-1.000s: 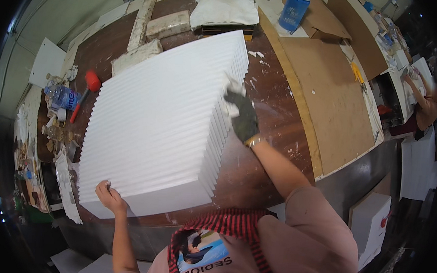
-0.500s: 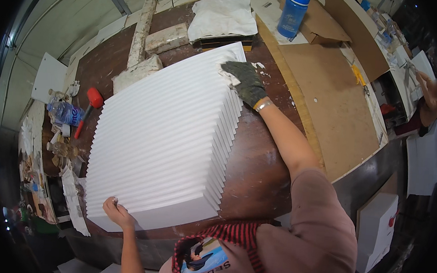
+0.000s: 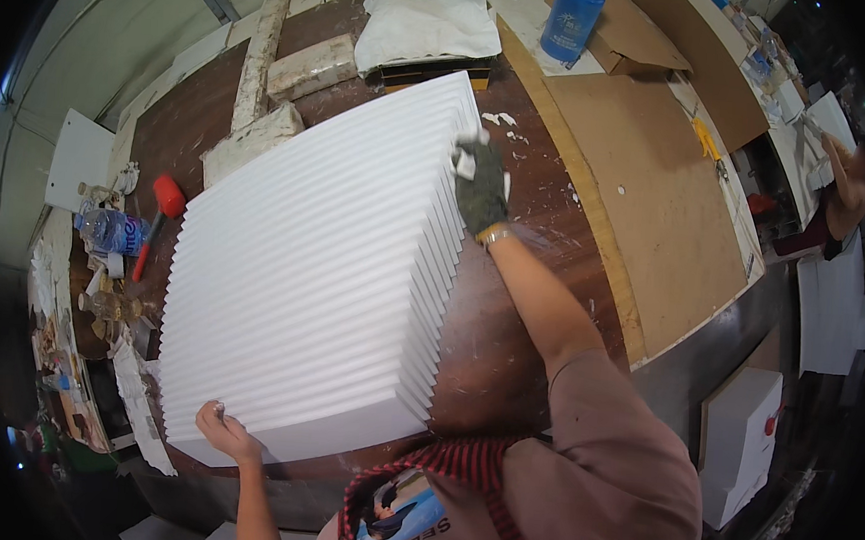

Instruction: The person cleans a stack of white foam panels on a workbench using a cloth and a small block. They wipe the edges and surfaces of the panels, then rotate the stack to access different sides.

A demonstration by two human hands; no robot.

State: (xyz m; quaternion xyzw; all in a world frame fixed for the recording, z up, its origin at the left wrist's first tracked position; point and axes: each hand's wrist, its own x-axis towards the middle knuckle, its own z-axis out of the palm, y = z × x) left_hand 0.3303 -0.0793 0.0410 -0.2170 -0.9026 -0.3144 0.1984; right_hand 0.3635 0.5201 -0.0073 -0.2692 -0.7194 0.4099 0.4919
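Observation:
A big white ridged block, like a fanned stack of thin white boards [image 3: 304, 262], lies on the dark brown table in front of me. My right hand [image 3: 482, 189], in a dark grey-green glove, is at the stack's far right side, its fingers closed round a crumpled white rag [image 3: 467, 163]. Low at the near left corner of the stack is my bare left hand [image 3: 229, 436]. Its fingers are curled, with a small pale bit at the tips that I cannot make out.
A red mallet [image 3: 167, 199] and a plastic bottle [image 3: 113, 231] are to the left. Behind the stack are plaster-smeared blocks [image 3: 311, 70] and a white cloth [image 3: 428, 27] on a dark box. A blue bottle [image 3: 572, 23] and cardboard [image 3: 645, 194] occupy the right; another person [image 3: 843, 196] is beyond.
My right hand with the rag has slid off the top face to the stack's right side, slightly nearer me. My left hand stays at the near left corner. The whole view has shifted a little.

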